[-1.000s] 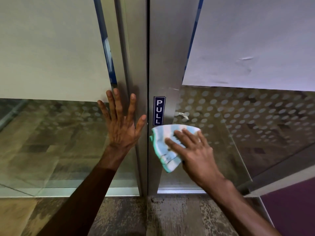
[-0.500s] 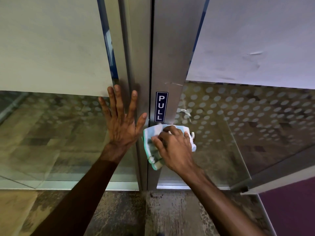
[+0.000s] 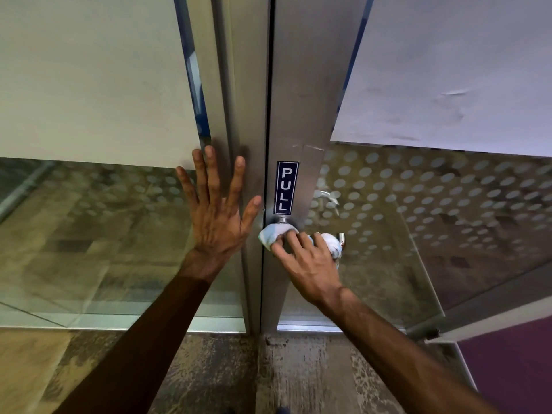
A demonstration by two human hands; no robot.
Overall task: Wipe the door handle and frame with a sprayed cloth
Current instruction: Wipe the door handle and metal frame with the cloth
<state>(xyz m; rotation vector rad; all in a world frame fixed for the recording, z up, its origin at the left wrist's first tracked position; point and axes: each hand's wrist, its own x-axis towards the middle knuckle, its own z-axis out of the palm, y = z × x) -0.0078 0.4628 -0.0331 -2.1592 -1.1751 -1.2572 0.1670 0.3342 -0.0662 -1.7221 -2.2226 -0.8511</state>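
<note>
The metal door frame (image 3: 295,85) stands before me. My left hand (image 3: 216,222) lies flat, fingers spread, on it. My right hand (image 3: 310,264) closes around the white cloth (image 3: 271,236) wrapping the door handle (image 3: 340,236), under the blue "PULL" sticker (image 3: 286,187).

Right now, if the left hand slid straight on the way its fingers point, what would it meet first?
The left hand lies flat, fingers pointing up the metal frame. Nothing projects ahead of it; the way looks free up to the picture's top.
</note>
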